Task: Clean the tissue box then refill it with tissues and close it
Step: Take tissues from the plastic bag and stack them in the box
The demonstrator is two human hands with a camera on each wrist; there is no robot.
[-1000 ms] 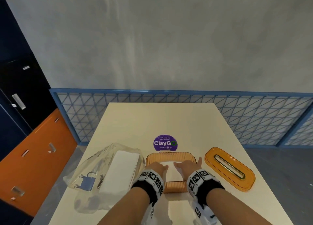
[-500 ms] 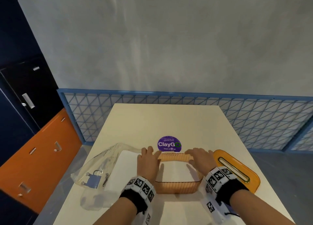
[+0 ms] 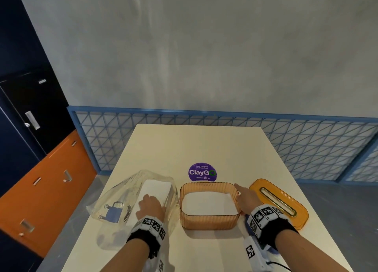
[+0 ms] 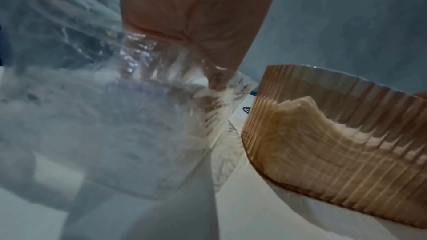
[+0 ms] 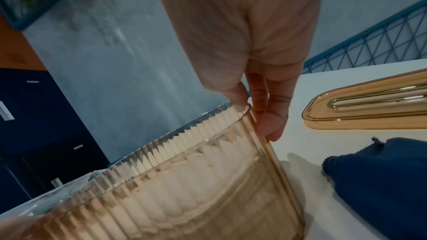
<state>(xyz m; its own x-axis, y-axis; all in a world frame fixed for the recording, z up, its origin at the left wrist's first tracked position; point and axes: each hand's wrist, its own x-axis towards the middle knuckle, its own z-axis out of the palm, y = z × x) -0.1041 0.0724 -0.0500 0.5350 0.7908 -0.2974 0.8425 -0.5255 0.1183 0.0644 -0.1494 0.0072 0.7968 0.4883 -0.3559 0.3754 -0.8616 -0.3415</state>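
The ribbed orange tissue box [image 3: 208, 222] stands lidless at the table's near middle, with a white tissue stack [image 3: 208, 205] inside it. Its orange slotted lid [image 3: 286, 214] lies to the right. My right hand [image 3: 244, 198] pinches the box's right wall [image 5: 265, 134], thumb at the rim and fingers [image 5: 272, 123] outside. My left hand [image 3: 151, 207] sits on the clear plastic bag [image 3: 122, 196] of spare tissues [image 3: 157, 187] left of the box, fingers curled into the crumpled plastic [image 4: 143, 57], which hides them in the left wrist view.
A dark blue cloth [image 5: 381, 180] lies on the table under my right wrist, near the lid. A purple round sticker [image 3: 202, 172] is stuck just behind the box. The cream table [image 3: 194, 144] runs back to a blue lattice railing [image 3: 306, 140]; orange and dark cabinets stand at left.
Both hands have left the inside of the box. The left hand moved left onto the plastic bag. The right hand moved to the box's right wall and took hold of it.
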